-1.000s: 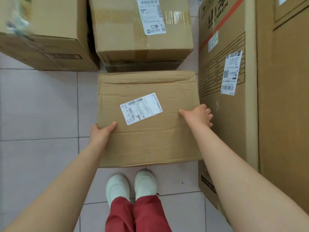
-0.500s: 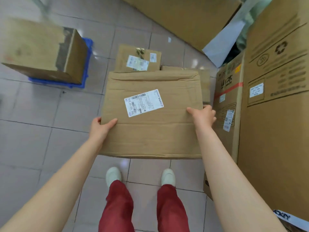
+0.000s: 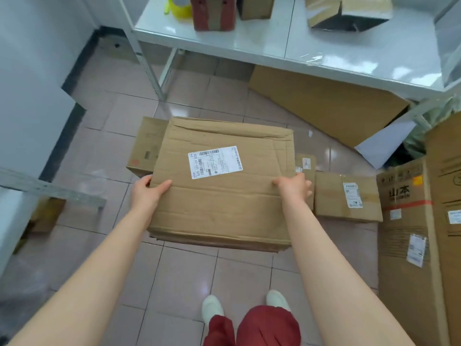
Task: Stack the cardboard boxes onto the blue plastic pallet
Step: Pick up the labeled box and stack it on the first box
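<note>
I hold a brown cardboard box [image 3: 224, 203] with a white shipping label on top, raised above the tiled floor in front of me. My left hand [image 3: 147, 193] grips its left side, thumb on the top face. My right hand [image 3: 294, 187] grips its right side the same way. Behind the box's left corner, a smaller cardboard box [image 3: 147, 146] rests on the floor. Another labelled box [image 3: 346, 198] lies on the floor to the right. The blue pallet is out of view.
A white metal shelf unit [image 3: 274, 46] with boxes and a yellow tape roll [image 3: 178, 7] stands ahead. Flat cardboard [image 3: 329, 106] leans under it. Tall cartons [image 3: 409, 233] line the right side. A white wall [image 3: 30, 91] rises at left. My feet are at the bottom.
I have lifted the box off the floor and stood up; the view has swung upward and away from the blue pallet toward the shelf. Both hands keep their grip.
</note>
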